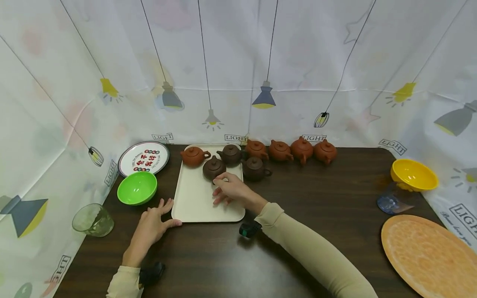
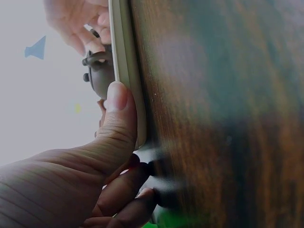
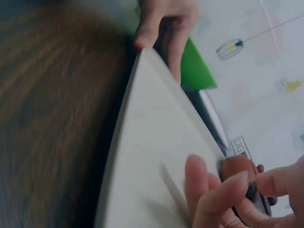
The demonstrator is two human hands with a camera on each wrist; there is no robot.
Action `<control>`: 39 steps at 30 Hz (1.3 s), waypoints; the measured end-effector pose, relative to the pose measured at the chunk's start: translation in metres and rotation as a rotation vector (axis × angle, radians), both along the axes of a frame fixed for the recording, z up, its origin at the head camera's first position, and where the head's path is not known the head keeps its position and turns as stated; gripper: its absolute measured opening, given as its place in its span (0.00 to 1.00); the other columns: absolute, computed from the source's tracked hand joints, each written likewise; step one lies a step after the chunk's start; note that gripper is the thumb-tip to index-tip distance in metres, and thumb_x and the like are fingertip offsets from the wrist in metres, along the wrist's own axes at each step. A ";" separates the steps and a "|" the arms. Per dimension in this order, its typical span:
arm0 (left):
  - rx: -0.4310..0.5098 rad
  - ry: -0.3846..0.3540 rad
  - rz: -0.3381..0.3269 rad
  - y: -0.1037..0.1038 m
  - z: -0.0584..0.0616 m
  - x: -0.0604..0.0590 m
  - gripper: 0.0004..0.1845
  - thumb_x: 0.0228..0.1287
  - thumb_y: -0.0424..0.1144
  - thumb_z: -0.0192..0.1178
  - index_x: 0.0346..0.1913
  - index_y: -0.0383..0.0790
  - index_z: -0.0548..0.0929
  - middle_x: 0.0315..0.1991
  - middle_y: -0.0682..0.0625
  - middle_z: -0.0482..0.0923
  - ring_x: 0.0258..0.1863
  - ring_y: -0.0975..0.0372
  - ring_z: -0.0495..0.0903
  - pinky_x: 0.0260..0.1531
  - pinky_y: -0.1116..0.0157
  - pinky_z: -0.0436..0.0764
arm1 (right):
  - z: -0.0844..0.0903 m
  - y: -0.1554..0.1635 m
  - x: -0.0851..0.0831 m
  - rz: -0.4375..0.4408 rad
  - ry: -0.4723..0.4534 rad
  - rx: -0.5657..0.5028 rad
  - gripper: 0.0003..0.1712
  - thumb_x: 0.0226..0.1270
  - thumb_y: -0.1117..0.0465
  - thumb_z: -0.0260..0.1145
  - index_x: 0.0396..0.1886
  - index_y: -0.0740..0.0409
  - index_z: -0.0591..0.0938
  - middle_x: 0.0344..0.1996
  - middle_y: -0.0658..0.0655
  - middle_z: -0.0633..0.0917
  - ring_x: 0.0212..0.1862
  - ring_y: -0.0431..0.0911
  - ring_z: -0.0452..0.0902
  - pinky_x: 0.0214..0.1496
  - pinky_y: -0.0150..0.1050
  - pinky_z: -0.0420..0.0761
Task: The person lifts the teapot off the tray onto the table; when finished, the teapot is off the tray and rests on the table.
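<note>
My left hand (image 1: 150,225) holds the near left corner of a cream rectangular tray (image 1: 186,209), thumb on its front edge and fingers along its left side. My right hand (image 1: 234,190) reaches over the tray, thumb and index finger pinching at the near side of a dark brown teapot (image 1: 214,167). Those fingertips partly hide the pinched part. Behind that teapot, a reddish-brown teapot (image 1: 193,156) and another dark teapot (image 1: 230,155) stand at the tray's far end. A third dark teapot (image 1: 254,169) is at the tray's right edge.
Several reddish-brown teapots (image 1: 302,149) line the table's back edge. On the left are a printed plate (image 1: 160,159), a green bowl (image 1: 137,188) and a greenish glass (image 1: 93,221). A yellow bowl (image 1: 413,174), a clear bluish cup (image 1: 391,200) and a round board (image 1: 428,252) are on the right.
</note>
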State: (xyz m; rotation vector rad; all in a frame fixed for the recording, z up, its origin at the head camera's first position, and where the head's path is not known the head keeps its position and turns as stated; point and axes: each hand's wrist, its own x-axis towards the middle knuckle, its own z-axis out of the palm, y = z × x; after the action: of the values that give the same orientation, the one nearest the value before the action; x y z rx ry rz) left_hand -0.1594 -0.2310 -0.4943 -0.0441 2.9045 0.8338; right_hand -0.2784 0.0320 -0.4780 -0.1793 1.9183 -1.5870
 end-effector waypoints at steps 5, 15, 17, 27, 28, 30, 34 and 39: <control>0.005 -0.009 0.006 -0.001 -0.001 0.001 0.47 0.60 0.51 0.76 0.78 0.35 0.71 0.76 0.24 0.63 0.74 0.21 0.61 0.75 0.29 0.62 | -0.007 -0.008 0.003 0.013 -0.165 -0.167 0.32 0.90 0.48 0.52 0.81 0.60 0.64 0.62 0.67 0.88 0.52 0.54 0.94 0.29 0.30 0.83; 0.015 -0.021 0.016 0.000 -0.002 0.002 0.47 0.61 0.50 0.76 0.79 0.36 0.70 0.76 0.25 0.62 0.73 0.20 0.59 0.75 0.28 0.60 | -0.016 -0.011 0.006 -0.313 -0.196 -0.286 0.21 0.88 0.52 0.57 0.55 0.68 0.81 0.51 0.68 0.90 0.43 0.49 0.95 0.37 0.36 0.92; 0.012 -0.023 0.020 -0.001 -0.001 0.002 0.47 0.61 0.50 0.76 0.79 0.36 0.70 0.77 0.25 0.62 0.72 0.19 0.58 0.75 0.28 0.60 | -0.017 -0.010 0.006 -0.317 -0.171 -0.275 0.23 0.87 0.52 0.59 0.56 0.70 0.84 0.49 0.69 0.91 0.39 0.47 0.95 0.39 0.37 0.93; -0.004 -0.035 0.018 -0.001 -0.003 0.000 0.47 0.61 0.52 0.75 0.80 0.37 0.68 0.77 0.26 0.61 0.73 0.19 0.58 0.75 0.29 0.61 | -0.020 -0.013 0.004 -0.310 -0.142 -0.311 0.24 0.84 0.57 0.63 0.54 0.79 0.86 0.35 0.63 0.92 0.31 0.43 0.92 0.44 0.35 0.93; -0.003 -0.036 0.019 -0.001 -0.003 0.000 0.48 0.61 0.52 0.75 0.80 0.37 0.68 0.77 0.26 0.61 0.73 0.19 0.58 0.75 0.29 0.61 | -0.020 -0.012 0.004 -0.310 -0.143 -0.313 0.23 0.84 0.57 0.63 0.54 0.79 0.86 0.34 0.62 0.92 0.31 0.43 0.92 0.44 0.34 0.92; -0.003 -0.036 0.021 -0.001 -0.003 0.000 0.48 0.61 0.53 0.75 0.80 0.37 0.68 0.78 0.26 0.60 0.72 0.18 0.58 0.75 0.29 0.61 | -0.018 -0.010 0.003 -0.304 -0.142 -0.310 0.23 0.83 0.58 0.63 0.55 0.79 0.86 0.36 0.62 0.91 0.31 0.42 0.92 0.43 0.33 0.92; 0.000 -0.035 0.020 -0.001 -0.003 0.000 0.48 0.61 0.53 0.75 0.80 0.37 0.68 0.78 0.26 0.60 0.73 0.19 0.57 0.75 0.29 0.61 | -0.007 -0.001 0.005 -0.261 -0.111 -0.296 0.23 0.83 0.59 0.64 0.56 0.80 0.85 0.42 0.67 0.92 0.32 0.42 0.92 0.46 0.36 0.93; -0.002 -0.035 0.013 0.000 -0.002 0.001 0.48 0.61 0.52 0.75 0.80 0.36 0.68 0.77 0.26 0.61 0.73 0.19 0.58 0.75 0.29 0.61 | 0.010 0.020 0.013 -0.196 -0.024 -0.262 0.25 0.83 0.58 0.64 0.57 0.82 0.83 0.46 0.73 0.91 0.35 0.44 0.93 0.56 0.47 0.92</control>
State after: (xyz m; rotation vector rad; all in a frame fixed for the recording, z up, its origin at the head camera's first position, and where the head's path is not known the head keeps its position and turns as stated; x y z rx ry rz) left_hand -0.1588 -0.2312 -0.4966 -0.0762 2.8755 0.8241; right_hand -0.2653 0.0521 -0.4676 -0.0822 1.7483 -1.9613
